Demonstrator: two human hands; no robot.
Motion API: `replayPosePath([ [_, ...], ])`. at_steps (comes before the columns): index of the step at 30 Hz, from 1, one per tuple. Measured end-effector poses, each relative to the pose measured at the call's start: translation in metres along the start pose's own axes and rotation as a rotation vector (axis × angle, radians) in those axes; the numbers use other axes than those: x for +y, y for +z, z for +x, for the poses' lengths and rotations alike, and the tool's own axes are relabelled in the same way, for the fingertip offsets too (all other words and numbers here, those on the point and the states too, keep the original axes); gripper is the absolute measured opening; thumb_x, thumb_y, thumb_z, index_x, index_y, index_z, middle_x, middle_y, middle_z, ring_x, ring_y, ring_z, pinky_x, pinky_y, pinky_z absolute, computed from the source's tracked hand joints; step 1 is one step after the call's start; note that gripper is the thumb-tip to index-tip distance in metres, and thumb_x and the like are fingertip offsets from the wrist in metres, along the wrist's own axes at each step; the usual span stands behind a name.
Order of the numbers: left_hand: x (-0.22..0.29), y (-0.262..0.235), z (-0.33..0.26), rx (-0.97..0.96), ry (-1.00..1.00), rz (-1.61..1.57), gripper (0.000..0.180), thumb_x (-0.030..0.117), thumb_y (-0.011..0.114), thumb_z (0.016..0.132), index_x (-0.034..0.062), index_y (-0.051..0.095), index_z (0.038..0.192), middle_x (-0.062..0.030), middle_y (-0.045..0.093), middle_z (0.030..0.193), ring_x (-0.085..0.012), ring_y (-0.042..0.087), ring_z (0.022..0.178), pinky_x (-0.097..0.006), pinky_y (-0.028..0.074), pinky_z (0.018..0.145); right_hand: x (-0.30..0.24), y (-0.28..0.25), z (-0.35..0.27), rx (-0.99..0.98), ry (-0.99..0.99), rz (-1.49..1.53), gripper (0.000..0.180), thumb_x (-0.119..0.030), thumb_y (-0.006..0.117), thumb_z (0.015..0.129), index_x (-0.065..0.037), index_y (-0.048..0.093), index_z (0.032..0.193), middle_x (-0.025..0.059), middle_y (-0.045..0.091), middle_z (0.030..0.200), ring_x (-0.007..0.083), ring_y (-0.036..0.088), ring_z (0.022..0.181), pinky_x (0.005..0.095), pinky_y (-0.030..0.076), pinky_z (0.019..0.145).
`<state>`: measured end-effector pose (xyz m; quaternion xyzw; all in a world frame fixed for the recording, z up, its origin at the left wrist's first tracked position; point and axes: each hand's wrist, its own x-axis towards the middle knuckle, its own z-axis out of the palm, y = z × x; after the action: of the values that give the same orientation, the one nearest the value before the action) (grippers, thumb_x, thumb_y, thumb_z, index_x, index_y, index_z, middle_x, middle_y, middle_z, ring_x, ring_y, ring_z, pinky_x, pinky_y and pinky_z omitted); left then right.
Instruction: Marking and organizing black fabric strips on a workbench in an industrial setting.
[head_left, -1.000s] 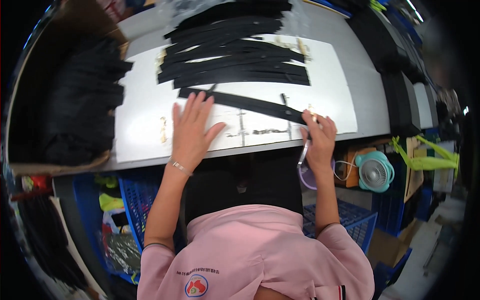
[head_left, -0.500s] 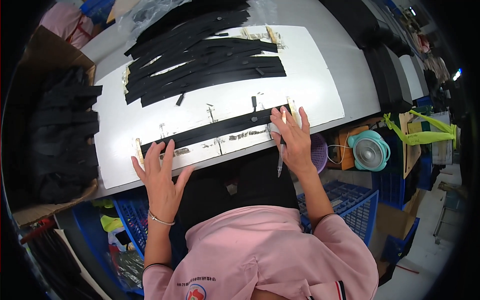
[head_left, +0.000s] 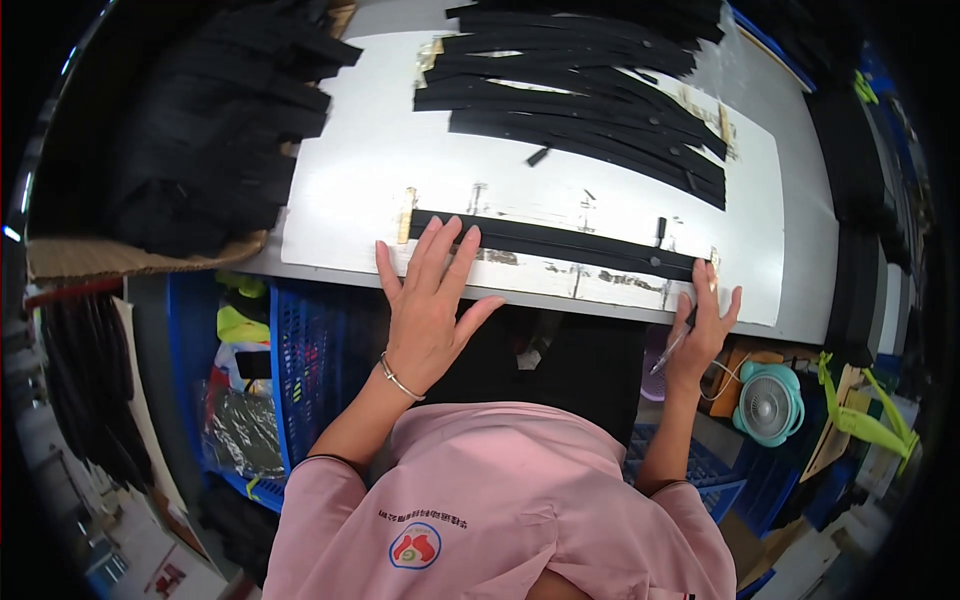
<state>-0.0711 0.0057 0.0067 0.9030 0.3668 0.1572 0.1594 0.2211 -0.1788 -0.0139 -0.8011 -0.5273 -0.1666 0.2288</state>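
A black zipper [head_left: 560,240] lies stretched along the near side of a white board [head_left: 345,180], between two strips of yellowed tape. Its dark pull [head_left: 661,230] points away from me near the right end. My left hand [head_left: 428,310] rests with spread fingers, fingertips on the zipper's left end. At the other end, my right hand [head_left: 703,335] touches the zipper with its fingertips. A clear pen [head_left: 670,352] is held in that hand, slanting toward me. Farther up the board lies a heap of black zippers [head_left: 590,135], with one loose pull [head_left: 539,156] below it.
At the left, a cardboard box [head_left: 150,257] is full of black strips [head_left: 215,150]. Black stacks [head_left: 860,190] stand along the table's right side. Below the table are a blue crate [head_left: 305,370], a purple basket [head_left: 655,375] and a small turquoise fan [head_left: 770,408].
The view has swung left, so the board and zippers appear farther right. Both hands remain at the zipper's ends. The right hand's fingers and the pen have shifted, the pen now slanting more.
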Motion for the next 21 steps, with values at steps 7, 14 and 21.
replayPosePath([
  [7,-0.015,0.003,0.003,0.099,0.002,-0.002,0.074,0.041,0.077,0.087,0.0109,0.052,0.149,-0.0078,0.05,0.151,-0.0283,0.039,0.147,-0.064,0.005,0.12,-0.005,-0.005,0.006,-0.032,0.013,-0.039,0.041,0.0,0.066,0.095,-0.005,0.061,0.135,0.0104,0.068,0.135,0.0274,0.061,0.131,0.056,0.025,0.122],
  [14,-0.017,0.012,0.002,0.186,0.019,-0.007,0.07,0.045,0.076,0.087,0.0111,0.056,0.145,-0.0073,0.054,0.148,-0.0283,0.042,0.145,-0.062,0.008,0.12,-0.068,-0.003,0.05,-0.053,0.224,0.498,0.033,-0.008,0.061,0.101,-0.004,0.062,0.134,0.0124,0.069,0.131,0.0227,0.067,0.119,0.0479,0.032,0.119],
  [21,-0.017,0.012,0.003,0.198,0.008,-0.009,0.071,0.046,0.076,0.086,0.0115,0.056,0.145,-0.0071,0.054,0.148,-0.0276,0.042,0.145,-0.061,0.011,0.121,-0.158,0.037,0.099,-0.33,0.394,1.145,0.02,-0.014,0.065,0.101,0.001,0.073,0.111,0.0049,0.072,0.091,0.0071,0.065,0.081,0.0204,0.05,0.066],
])
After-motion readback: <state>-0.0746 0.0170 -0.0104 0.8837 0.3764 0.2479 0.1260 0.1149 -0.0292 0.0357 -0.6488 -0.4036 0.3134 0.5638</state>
